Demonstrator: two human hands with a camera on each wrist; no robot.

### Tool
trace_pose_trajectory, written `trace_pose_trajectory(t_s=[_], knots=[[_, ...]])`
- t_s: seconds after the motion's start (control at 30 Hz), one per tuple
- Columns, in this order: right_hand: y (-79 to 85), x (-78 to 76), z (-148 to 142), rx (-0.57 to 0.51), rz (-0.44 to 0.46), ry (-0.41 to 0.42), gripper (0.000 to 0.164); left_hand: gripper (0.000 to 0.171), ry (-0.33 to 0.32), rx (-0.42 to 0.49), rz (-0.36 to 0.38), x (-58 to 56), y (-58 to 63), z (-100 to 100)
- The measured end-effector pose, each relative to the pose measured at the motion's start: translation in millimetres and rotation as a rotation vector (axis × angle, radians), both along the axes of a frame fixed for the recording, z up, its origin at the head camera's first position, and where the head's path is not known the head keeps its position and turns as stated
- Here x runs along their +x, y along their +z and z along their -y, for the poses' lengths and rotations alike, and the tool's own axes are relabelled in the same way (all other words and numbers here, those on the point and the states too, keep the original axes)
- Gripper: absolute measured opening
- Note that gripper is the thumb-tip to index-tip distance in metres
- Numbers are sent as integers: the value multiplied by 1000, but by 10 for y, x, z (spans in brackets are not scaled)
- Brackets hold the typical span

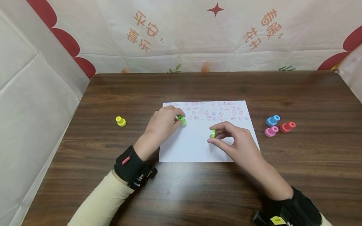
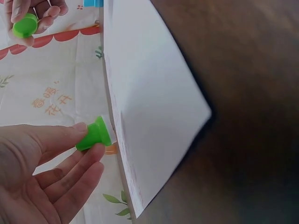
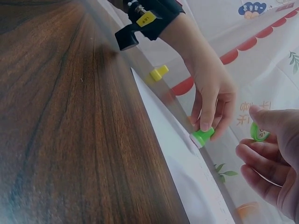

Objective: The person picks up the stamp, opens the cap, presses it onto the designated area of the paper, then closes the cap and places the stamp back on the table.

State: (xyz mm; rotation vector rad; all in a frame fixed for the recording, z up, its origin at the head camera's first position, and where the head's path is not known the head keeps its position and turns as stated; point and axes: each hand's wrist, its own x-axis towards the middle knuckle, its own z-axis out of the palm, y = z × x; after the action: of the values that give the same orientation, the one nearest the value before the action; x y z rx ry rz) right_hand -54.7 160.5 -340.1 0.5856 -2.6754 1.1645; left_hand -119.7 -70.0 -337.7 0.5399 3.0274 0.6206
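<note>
1. The left hand (image 1: 164, 121) pinches the green stamp (image 1: 182, 121) at the paper's (image 1: 198, 144) left edge; a tilted press could smear or print partly off the sheet.
2. The right hand (image 1: 234, 144) grips the green cap (image 1: 213, 133) above the paper; a loose pinch might drop it, rolling across the tabletop (image 1: 198, 188).

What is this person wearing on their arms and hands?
Both hands are bare: left hand, right hand. The left arm has a cream long sleeve. Each wrist carries a black strap with a small mounted device: the left strap bears a red tag, the right strap a yellow label.
</note>
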Motion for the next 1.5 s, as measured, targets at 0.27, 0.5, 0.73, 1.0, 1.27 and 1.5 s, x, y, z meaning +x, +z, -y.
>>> trace_pose_trajectory(t_s=[0.27, 0.5, 0.73, 1.0, 1.27, 1.5], knots=[[-9, -7, 2, -3, -1, 4, 30, 17, -31, -53, -12, -8, -10, -17], [-10, -10, 0, 5, 9, 0, 31, 15, -46, -76, -24, -18, -9, -18], [-16, -13, 2, 2, 19, 0, 31, 16, -67, -137, -21, -12, 12, -41], [-27, -17, -1, 5, 10, 0, 31, 15, -78, -213, -57, -27, -5, -87], [-24, -18, -2, 3, -6, 4, 30, 14, -88, -259, -61, -59, 5, -133], [-30, -11, 1, 0, -5, 5, 31, 16, -105, -267, -67, -75, -5, -173]])
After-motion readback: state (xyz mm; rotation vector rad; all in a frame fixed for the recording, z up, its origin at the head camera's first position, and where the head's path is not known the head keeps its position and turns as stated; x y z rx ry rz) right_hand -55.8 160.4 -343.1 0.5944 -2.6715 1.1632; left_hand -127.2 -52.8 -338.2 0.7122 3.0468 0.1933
